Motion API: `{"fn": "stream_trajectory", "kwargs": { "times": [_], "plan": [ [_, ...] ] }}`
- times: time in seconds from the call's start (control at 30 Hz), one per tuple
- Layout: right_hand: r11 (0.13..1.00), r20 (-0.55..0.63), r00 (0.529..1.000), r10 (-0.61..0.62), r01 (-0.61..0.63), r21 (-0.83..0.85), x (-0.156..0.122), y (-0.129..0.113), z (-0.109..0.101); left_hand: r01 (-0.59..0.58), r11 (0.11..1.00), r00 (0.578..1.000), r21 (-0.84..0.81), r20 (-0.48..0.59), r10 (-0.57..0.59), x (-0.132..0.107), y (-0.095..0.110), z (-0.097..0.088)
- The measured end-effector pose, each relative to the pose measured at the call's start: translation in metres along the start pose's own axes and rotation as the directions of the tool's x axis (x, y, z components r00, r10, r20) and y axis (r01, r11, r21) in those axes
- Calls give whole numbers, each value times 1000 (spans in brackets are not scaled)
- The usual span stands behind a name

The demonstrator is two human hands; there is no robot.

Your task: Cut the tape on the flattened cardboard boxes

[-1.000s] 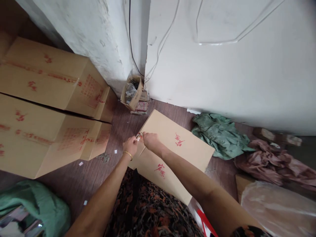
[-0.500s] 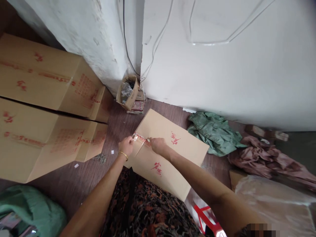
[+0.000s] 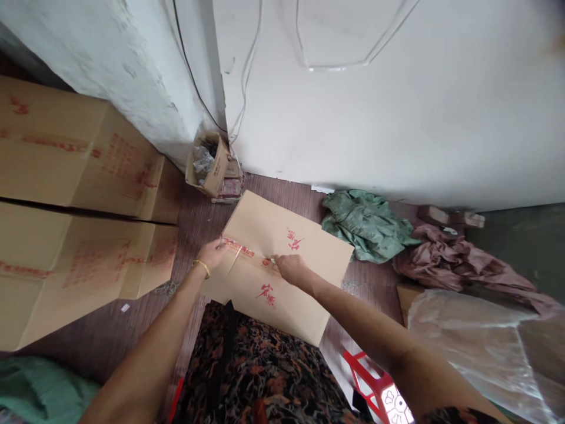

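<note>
A brown cardboard box (image 3: 300, 294) lies before me on the floor, with red characters on its top. Clear tape with red print (image 3: 238, 247) runs along the middle seam from its left edge. My left hand (image 3: 212, 254), with a gold bracelet on the wrist, grips the box's left edge near the tape's end. Over the seam, my right hand (image 3: 291, 268) is closed, fingers pinched around a small pale thing (image 3: 272, 259) touching the tape; its kind is too small to make out.
Large taped cartons (image 3: 88, 159) stand at the left. A small open carton (image 3: 207, 165) sits by the wall corner. Green cloth (image 3: 366, 224), reddish-brown sacking (image 3: 445, 259) and clear plastic sheeting (image 3: 468, 335) lie at the right. A red stool (image 3: 371, 383) is close to my right side.
My right hand has slid a little rightward along the seam, away from my left hand, leaving more printed tape showing between them. The whole view has shifted to the right.
</note>
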State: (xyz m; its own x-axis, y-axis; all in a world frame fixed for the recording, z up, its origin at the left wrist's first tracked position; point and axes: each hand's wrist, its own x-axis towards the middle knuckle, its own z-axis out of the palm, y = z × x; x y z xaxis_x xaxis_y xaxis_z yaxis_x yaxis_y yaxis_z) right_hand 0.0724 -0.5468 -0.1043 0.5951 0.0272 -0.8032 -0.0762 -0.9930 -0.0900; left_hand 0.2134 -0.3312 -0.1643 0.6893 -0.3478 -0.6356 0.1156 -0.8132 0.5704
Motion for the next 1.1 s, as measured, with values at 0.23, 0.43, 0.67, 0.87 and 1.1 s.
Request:
{"fn": "stream_trajectory", "kwargs": {
  "times": [0.23, 0.43, 0.67, 0.87, 1.1],
  "plan": [
    [999, -31, 999, 27, -26, 28, -15, 21, 31, 45, 993, 997, -107, -59, -52, -1, 5, 5],
    [997, -15, 998, 68, -68, 46, -34, 43, 52, 28, 993, 989, -111, -138, -43, 3, 4, 11],
    [992, -7, 993, 116, -115, 50, -54, 77, 87, 55, 984, 989, -170, -125, -77, 11, -1, 16],
    [984, 0, 986, 167, -166, 68, -82, 107, 116, 129, 984, 976, -121, -161, -148, 8, 10, 14],
    [977, -1, 981, 194, -193, 94, -105, 134, 145, 135, 990, 969, -30, -206, -138, 9, 16, 15]
  ]
}}
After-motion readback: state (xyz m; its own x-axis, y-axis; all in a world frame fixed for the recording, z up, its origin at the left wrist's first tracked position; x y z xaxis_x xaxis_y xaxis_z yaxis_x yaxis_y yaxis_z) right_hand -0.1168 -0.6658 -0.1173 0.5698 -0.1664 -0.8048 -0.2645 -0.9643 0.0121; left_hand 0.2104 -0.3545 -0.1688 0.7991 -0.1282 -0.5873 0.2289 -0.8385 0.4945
